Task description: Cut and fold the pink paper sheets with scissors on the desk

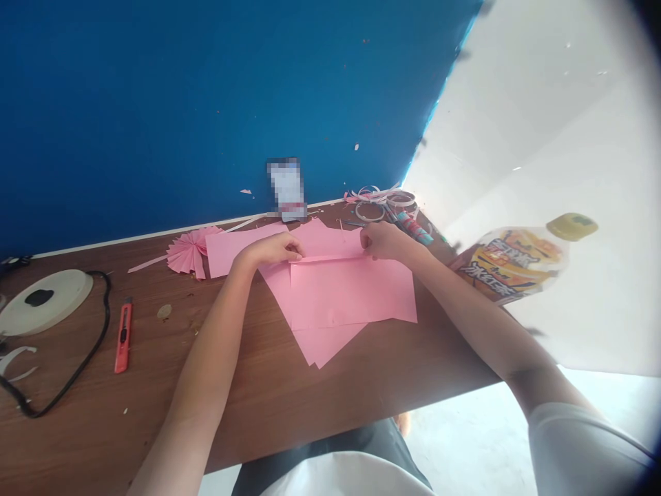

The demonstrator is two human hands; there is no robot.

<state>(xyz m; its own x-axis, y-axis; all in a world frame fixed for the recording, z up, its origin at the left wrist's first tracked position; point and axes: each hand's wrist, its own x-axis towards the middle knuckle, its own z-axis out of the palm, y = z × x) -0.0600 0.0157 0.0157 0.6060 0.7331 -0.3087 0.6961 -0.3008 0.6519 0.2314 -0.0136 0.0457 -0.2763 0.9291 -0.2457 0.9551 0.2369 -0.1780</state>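
Note:
A pink paper sheet (351,293) lies on top of other pink sheets on the brown wooden table (268,393). Its far edge is turned over into a narrow fold (330,258). My left hand (273,249) pinches the left end of that fold. My right hand (385,241) pinches the right end. Both hands press the folded strip down against the sheet. A second pink sheet (232,248) lies behind my left hand.
A pink pleated paper fan (189,251) lies at the back left. An orange utility knife (122,337), a white round device (44,301) with a black cable (77,365), scissors and tape rings (385,207), a glue stick (416,229) and a bottle (516,262) surround the work. A blue wall stands behind.

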